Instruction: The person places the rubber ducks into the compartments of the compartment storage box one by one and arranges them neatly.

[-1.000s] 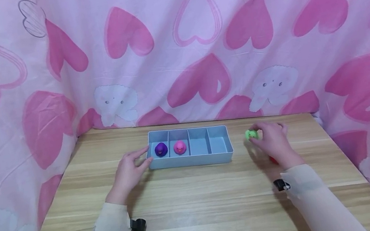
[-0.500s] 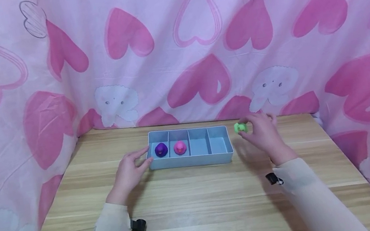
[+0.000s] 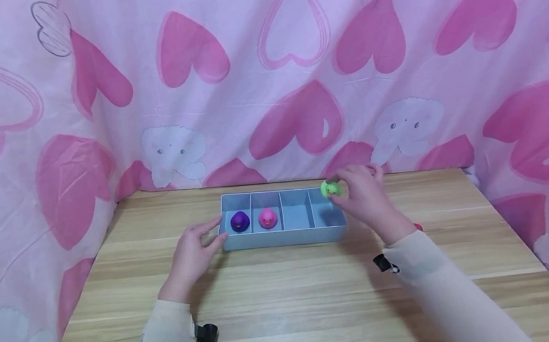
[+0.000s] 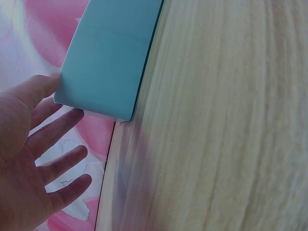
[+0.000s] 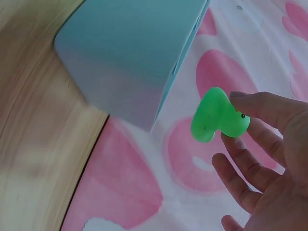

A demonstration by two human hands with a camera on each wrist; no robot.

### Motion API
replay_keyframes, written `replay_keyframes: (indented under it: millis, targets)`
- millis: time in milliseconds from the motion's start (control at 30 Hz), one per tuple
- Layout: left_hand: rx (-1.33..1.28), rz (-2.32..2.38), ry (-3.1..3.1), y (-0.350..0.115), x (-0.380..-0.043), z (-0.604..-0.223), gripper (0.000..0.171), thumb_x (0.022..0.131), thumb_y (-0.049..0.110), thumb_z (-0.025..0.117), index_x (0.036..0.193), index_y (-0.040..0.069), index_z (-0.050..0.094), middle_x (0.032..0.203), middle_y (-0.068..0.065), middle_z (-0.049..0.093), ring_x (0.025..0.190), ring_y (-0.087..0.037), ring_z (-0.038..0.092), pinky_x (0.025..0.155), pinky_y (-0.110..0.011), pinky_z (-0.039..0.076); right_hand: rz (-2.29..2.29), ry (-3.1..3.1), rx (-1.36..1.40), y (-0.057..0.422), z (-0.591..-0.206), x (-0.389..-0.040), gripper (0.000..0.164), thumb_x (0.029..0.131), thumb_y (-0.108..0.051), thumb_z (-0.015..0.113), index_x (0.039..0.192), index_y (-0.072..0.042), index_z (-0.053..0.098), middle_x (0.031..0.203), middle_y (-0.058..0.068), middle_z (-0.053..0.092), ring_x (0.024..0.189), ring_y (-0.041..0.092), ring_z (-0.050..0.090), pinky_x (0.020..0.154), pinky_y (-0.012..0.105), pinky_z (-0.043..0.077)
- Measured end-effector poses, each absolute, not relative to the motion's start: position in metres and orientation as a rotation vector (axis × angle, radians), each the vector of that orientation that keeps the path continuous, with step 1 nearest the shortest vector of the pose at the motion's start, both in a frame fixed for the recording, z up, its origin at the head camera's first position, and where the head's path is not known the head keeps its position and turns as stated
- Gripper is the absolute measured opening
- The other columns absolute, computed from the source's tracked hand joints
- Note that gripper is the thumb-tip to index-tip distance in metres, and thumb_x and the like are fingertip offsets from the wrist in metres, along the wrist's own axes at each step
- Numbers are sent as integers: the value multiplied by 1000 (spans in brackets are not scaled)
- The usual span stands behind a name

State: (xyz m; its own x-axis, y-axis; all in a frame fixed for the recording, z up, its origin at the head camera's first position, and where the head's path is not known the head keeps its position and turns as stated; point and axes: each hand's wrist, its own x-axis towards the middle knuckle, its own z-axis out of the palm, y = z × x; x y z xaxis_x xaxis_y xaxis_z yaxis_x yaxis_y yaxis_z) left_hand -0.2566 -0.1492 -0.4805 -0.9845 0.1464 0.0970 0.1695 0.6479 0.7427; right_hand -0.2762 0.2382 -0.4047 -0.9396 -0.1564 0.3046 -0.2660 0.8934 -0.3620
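Observation:
A light-blue tray (image 3: 286, 238) with a row of compartments stands near the back of the table. A purple rubber duck (image 3: 240, 221) sits in its leftmost compartment, a pink rubber duck (image 3: 268, 218) in the one beside it. My left hand (image 3: 192, 259) touches the tray's left end with thumb and forefinger, the other fingers spread in the left wrist view. Between thumb and fingers my right hand (image 3: 369, 198) pinches a green rubber duck (image 5: 214, 115), holding it above the rightmost compartment. Part of a red object (image 3: 418, 227) shows behind the right wrist.
The wooden table (image 3: 298, 312) ends at the back against a pink curtain (image 3: 285, 72) printed with hearts. Curtain also hangs along both sides. A small black camera (image 3: 206, 333) is strapped at the left wrist, another camera (image 3: 385, 263) at the right.
My right hand has carried the green duck leftward and up, from beside the tray to over its right end. The left hand and tray have stayed put.

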Motion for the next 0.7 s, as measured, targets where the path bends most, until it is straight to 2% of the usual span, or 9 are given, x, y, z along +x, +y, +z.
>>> replay_keyframes:
  millis: [400, 700]
  targets:
    - [-256, -1272, -2833, -149, -256, -481, 51, 100, 34, 69, 148, 19, 58, 149, -20, 58, 140, -43, 49, 117, -63, 40, 549, -2803, 418, 201, -410, -273, 32, 86, -25, 86, 115, -19, 74, 114, 3, 72, 119, 29, 59, 119, 60, 20]
    - [-247, -1275, -2837, -149, -256, -481, 51, 101, 35, 68, 148, 19, 58, 150, -19, 57, 141, -43, 49, 118, -63, 39, 565, -2819, 476, 179, -414, -278, 32, 86, -26, 86, 115, -22, 73, 120, 0, 70, 123, 27, 58, 121, 62, 18]
